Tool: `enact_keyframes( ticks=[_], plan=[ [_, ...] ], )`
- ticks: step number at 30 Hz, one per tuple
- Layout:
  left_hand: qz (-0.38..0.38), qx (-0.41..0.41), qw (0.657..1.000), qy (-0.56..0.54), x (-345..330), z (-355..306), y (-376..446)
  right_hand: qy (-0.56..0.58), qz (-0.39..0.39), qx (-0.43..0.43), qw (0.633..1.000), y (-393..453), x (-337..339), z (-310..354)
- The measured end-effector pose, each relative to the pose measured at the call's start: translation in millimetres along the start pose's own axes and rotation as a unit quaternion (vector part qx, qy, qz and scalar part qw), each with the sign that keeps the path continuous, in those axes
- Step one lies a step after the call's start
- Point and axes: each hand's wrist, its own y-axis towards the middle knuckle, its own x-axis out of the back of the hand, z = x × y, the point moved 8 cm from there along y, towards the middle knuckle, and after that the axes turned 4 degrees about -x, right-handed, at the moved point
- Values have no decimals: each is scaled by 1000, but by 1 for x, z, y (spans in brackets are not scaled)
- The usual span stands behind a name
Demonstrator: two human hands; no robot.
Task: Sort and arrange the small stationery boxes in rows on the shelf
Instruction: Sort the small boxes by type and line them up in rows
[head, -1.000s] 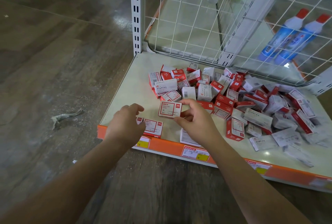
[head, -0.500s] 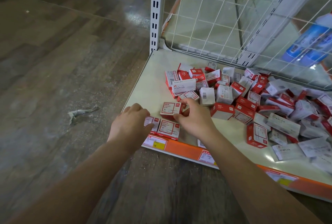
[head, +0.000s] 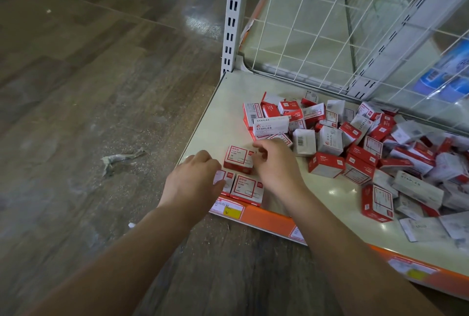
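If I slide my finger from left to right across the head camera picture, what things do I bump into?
crumpled scrap on the floor → left hand → paper clip box → right hand → standing red box → blue bottles behind the wire grid

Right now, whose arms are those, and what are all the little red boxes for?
They belong to a person wearing a camera on their head, so you see what they see, looking down. There is no machine. The person is tidying small stationery boxes on a low shop shelf. The right hand pinches a red paper clip box, setting it behind two boxes already lined up at the front edge. The left hand rests on one of those front boxes. A messy pile of boxes waits to the right.
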Motion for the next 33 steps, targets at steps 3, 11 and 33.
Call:
enact_keyframes(
  ticks=[3,11,33],
  plan=[
    [1,3,1000,-3,0,1,0,0,26,8,1000,2,-7,2],
    [-7,-7,1000,16,2,-4,-1,39,45,33,998,2,-17,10],
    [17,-28,999,22,-6,-2,0,65,53,43,996,2,-24,14]
  ],
)
